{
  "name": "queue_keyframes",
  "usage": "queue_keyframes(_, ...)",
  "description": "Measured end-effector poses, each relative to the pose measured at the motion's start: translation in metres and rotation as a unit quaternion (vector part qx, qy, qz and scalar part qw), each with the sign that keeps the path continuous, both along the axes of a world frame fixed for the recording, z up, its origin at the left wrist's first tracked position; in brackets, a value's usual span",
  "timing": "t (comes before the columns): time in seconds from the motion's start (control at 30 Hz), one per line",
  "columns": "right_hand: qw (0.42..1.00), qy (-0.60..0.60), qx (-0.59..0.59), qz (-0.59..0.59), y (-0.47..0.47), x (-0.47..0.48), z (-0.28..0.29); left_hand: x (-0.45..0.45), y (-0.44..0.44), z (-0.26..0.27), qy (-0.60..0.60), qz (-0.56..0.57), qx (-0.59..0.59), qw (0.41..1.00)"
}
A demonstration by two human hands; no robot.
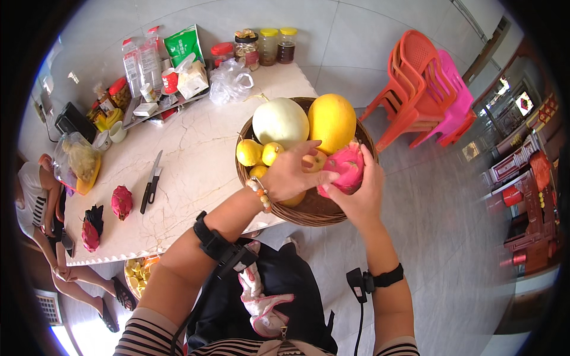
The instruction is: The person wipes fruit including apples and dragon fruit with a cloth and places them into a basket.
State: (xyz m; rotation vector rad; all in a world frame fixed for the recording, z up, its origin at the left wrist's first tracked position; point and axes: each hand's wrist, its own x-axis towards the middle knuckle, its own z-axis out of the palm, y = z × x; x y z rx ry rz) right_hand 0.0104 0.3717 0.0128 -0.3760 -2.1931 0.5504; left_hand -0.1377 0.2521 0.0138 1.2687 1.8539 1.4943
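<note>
A pink dragon fruit is gripped in my right hand, over the right side of a round wicker basket. My left hand reaches across the basket with its fingers apart, and its thumb appears to touch the dragon fruit's left side. Behind the hands, a pale melon and a yellow melon lie in the basket. Several small yellow fruits sit at its left. An apple shows partly between my hands.
On the marble-patterned table lie two knives, a dragon fruit and another dragon fruit by a black bag. Jars and a tray stand behind. Stacked plastic chairs stand right; a person sits left.
</note>
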Motion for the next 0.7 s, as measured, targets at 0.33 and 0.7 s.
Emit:
queue_keyframes(0.33,0.995,-0.09,0.001,0.033,-0.006,0.006,-0.013,0.039,0.011,-0.003,0.076,0.065,-0.093,0.991)
queue_keyframes(0.7,0.972,-0.221,-0.077,0.029,0.003,0.03,-0.022,0.061,0.034,-0.038,0.164,0.058,-0.126,0.977)
